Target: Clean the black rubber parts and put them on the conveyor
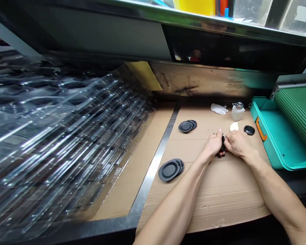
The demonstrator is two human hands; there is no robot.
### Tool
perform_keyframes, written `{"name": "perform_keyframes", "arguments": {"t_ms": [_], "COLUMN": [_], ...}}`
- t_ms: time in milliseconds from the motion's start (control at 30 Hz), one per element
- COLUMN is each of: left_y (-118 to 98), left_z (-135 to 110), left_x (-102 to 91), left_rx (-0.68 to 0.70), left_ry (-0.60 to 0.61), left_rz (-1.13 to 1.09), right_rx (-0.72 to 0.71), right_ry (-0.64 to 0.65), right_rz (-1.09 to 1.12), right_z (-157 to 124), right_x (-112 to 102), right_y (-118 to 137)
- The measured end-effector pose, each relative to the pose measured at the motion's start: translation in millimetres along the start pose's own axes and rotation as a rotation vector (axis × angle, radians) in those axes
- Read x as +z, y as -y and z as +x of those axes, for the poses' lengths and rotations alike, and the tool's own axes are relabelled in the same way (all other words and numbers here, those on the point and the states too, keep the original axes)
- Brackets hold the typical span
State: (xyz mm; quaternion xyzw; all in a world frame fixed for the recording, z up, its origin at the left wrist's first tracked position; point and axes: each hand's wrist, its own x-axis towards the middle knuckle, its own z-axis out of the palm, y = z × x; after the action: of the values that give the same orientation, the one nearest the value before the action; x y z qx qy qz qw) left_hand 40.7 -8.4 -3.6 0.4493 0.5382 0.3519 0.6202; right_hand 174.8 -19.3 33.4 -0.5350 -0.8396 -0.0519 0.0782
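My left hand (213, 143) and my right hand (237, 143) meet over the cardboard sheet (219, 190), both closed round one small black part (222, 146) held between them. Most of that part is hidden by my fingers. A short stack of black oval discs (170, 169) lies near my left forearm. Another small stack of black discs (187, 126) lies beyond my left hand. A single black disc (249, 130) and a white pad (234, 126) lie just past my right hand.
A big pile of clear plastic trays (56, 143) fills the left side. A white pump bottle (237, 111) and a crumpled white cloth (218, 109) stand at the back. A teal bin (277, 139) and a green conveyor belt (299, 109) are on the right. A shelf (219, 23) hangs overhead.
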Motion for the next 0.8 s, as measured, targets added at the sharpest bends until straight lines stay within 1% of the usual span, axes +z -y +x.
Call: {"name": "perform_keyframes", "arguments": {"t_ms": [167, 300, 400, 467, 600, 733, 800], "left_y": [1.2, 0.8, 0.5, -0.3, -4.0, -6.0, -5.0], "left_z": [-0.3, -0.2, -0.3, -1.6, -7.7, -12.8, -12.6], "left_x": [0.6, 0.9, 1.7, 2.4, 3.5, 4.0, 4.3], "left_rx": [0.023, 0.018, 0.0, 0.013, 0.031, 0.03, 0.038], "left_ry": [0.0, -0.003, -0.001, 0.0, -0.013, -0.013, -0.017], "left_rz": [-0.044, -0.031, -0.027, -0.013, 0.039, 0.059, 0.073], "right_rx": [-0.067, -0.008, -0.015, -0.016, 0.046, 0.001, 0.025], "right_ry": [-0.047, -0.004, -0.032, -0.043, 0.005, -0.05, -0.037], "right_rz": [0.051, 0.041, 0.036, 0.037, 0.033, 0.054, 0.061], "right_z": [0.0, -1.1, -1.7, -2.1, -3.3, -4.3, -4.5], "right_x": [-1.1, -2.6, -3.3, -3.5, -3.9, -2.4, -1.5], "right_y": [-2.5, -2.1, -1.2, -1.1, -1.0, -0.3, -0.2]}}
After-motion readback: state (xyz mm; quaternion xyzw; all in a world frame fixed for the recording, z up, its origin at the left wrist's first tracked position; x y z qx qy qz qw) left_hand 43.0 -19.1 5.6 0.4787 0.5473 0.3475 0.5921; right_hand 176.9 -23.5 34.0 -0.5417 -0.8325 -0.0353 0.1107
